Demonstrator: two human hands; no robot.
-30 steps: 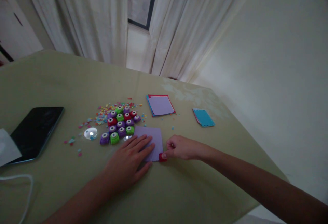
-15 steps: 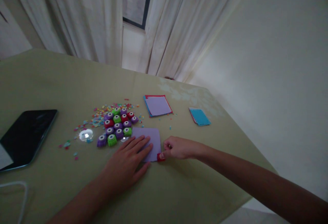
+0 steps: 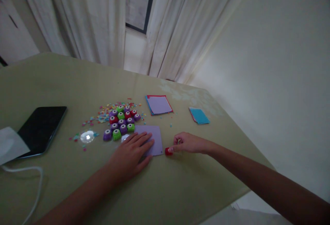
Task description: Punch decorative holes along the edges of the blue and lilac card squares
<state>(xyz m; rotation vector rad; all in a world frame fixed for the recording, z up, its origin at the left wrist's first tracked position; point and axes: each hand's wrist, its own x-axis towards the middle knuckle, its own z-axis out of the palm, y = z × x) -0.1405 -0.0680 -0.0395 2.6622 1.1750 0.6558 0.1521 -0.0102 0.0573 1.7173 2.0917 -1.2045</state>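
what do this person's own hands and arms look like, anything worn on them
Both the left hand and the right hand are bare, with no gloves. No sleeve, watch or bracelet shows on the visible part of either forearm. I can make out no rings or markings, though the picture is dim and soft, and the right hand's curled fingers are partly hidden.

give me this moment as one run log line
left hand: flat on purple sheet | right hand: holds red punch just off sheet's near right corner
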